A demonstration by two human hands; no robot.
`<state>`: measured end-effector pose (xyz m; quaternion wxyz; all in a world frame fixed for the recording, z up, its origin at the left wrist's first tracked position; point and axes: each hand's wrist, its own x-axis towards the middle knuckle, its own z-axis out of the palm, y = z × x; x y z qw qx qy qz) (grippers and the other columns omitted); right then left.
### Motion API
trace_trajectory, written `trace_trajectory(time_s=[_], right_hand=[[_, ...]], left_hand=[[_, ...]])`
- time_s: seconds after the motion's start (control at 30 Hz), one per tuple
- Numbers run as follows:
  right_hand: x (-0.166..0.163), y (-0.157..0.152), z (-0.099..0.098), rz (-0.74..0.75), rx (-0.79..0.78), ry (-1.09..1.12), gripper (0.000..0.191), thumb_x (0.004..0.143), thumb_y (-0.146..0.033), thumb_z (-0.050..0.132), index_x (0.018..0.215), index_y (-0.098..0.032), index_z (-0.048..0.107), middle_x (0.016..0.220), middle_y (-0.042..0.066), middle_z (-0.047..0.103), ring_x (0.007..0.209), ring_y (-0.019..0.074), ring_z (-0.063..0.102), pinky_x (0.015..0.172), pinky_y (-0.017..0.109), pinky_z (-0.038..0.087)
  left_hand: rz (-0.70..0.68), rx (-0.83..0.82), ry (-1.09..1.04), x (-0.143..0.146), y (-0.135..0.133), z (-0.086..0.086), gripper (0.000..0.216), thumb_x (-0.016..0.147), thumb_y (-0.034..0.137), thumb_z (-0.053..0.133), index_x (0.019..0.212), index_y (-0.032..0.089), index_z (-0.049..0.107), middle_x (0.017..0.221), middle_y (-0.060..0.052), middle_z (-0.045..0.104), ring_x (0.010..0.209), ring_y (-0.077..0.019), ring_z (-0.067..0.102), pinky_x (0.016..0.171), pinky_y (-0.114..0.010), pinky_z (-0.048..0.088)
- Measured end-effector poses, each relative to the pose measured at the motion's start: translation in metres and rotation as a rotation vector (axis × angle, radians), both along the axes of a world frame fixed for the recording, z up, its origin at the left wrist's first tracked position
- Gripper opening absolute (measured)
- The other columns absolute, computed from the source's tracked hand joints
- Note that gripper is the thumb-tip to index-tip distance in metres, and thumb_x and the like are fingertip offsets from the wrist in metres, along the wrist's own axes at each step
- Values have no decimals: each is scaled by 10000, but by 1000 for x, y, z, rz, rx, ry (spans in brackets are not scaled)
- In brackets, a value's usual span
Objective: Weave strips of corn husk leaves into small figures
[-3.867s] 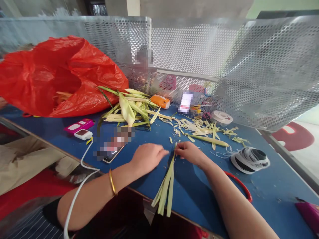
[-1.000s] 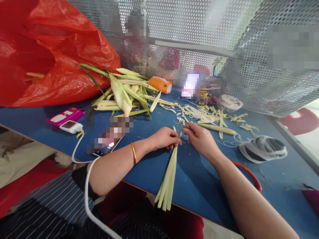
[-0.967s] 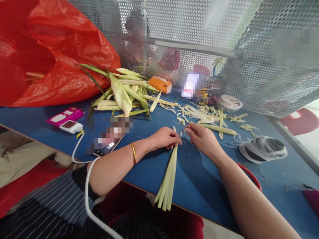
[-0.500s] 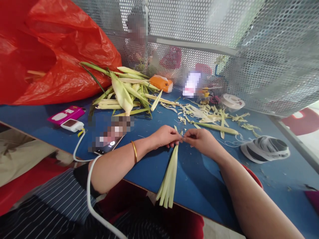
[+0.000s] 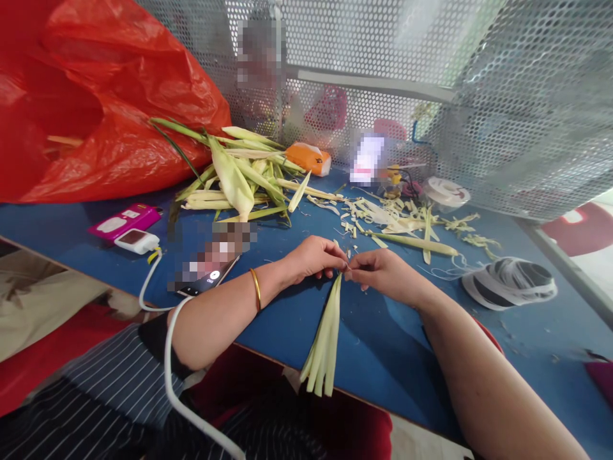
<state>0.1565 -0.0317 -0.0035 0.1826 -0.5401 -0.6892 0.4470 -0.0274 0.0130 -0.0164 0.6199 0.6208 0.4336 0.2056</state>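
Note:
A bundle of pale green leaf strips [image 5: 325, 332] lies on the blue table [image 5: 393, 358], its lower ends hanging past the near edge. My left hand [image 5: 313, 257] is closed in a pinch on the bundle's top end. My right hand [image 5: 383, 275] is also closed, its fingertips meeting the left hand's at the top of the strips; a thin white thread seems to run there, too fine to be sure of. A gold bangle [image 5: 257, 291] sits on my left wrist.
A red plastic bag [image 5: 96, 102] fills the back left, with a heap of leaves [image 5: 239, 182] beside it. Cut scraps [image 5: 397, 220], a spool of white thread [image 5: 507, 287], a phone [image 5: 205, 271], a charger with a white cable [image 5: 136, 239], a pink box [image 5: 122, 220] and a perforated metal screen [image 5: 431, 83] surround the work.
My right hand has moved left until its fingertips meet my left hand at the top of the strips. The bundle stays in place.

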Motion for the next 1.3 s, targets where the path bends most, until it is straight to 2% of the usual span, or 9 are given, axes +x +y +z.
trace_trajectory(time_s=[0.1, 0.2, 0.27, 0.4, 0.5, 0.7, 0.97, 1.1, 1.3], right_hand=[[3, 1, 6, -9, 3, 3, 232, 782, -375, 591, 753, -170, 696, 694, 22, 656, 612, 147, 600, 601, 271, 469], [5, 5, 6, -219, 123, 80, 167, 785, -294, 563, 849, -172, 657, 764, 25, 687, 618, 139, 625, 614, 270, 478], [2, 8, 1, -303, 174, 182, 183, 780, -229, 534, 933, -179, 622, 836, 34, 712, 633, 137, 645, 631, 272, 497], [-6, 11, -12, -197, 93, 261, 190, 777, -160, 503, 935, -177, 607, 845, 41, 720, 625, 137, 666, 638, 274, 519], [-9, 11, -17, -139, 76, 196, 179, 769, -127, 497, 882, -175, 627, 789, 22, 707, 614, 128, 661, 643, 259, 510], [-9, 10, -16, -180, 84, 170, 185, 727, -73, 528, 834, -171, 643, 759, 4, 703, 609, 124, 657, 626, 242, 504], [-10, 11, -18, -229, 110, 132, 157, 703, -87, 560, 793, -189, 638, 743, 2, 721, 592, 128, 659, 621, 247, 517], [-9, 12, -20, -228, 109, 156, 199, 688, -87, 542, 826, -184, 648, 790, 21, 737, 611, 140, 673, 646, 267, 535], [-7, 13, -22, -227, 137, 152, 102, 713, -171, 582, 769, -191, 666, 684, 0, 697, 572, 133, 647, 617, 252, 495]], left_hand=[[-17, 20, -15, -1, 0, -2, 78, 718, 208, 704, 771, 153, 685, 612, 29, 624, 467, -55, 507, 391, -176, 318], [-46, 56, -33, -2, 0, -3, 116, 683, 214, 744, 757, 148, 684, 619, 30, 629, 465, -50, 502, 400, -176, 314], [-49, 82, -43, -1, 0, -3, 107, 663, 181, 752, 726, 140, 676, 614, 31, 630, 461, -45, 496, 425, -178, 344], [-67, 178, -32, 0, 2, -4, 42, 689, 116, 682, 724, 138, 676, 614, 31, 639, 456, -53, 510, 476, -192, 411], [-111, 363, 85, -2, 3, -3, 97, 702, 119, 644, 764, 157, 707, 638, 25, 665, 506, -79, 569, 521, -199, 434], [-128, 753, 293, -5, 0, -2, 153, 735, 146, 619, 806, 200, 743, 771, 1, 733, 727, -137, 658, 650, -217, 430], [-193, 1164, 529, -2, -5, -10, 110, 859, 209, 559, 830, 178, 661, 834, -49, 708, 788, -193, 653, 633, -274, 388], [-223, 1280, 577, -1, -7, -11, 143, 910, 226, 514, 847, 162, 625, 837, -59, 686, 799, -190, 645, 630, -281, 387], [-230, 1365, 618, -1, -7, -11, 162, 940, 215, 474, 870, 157, 608, 848, -58, 671, 802, -178, 629, 631, -281, 386]])
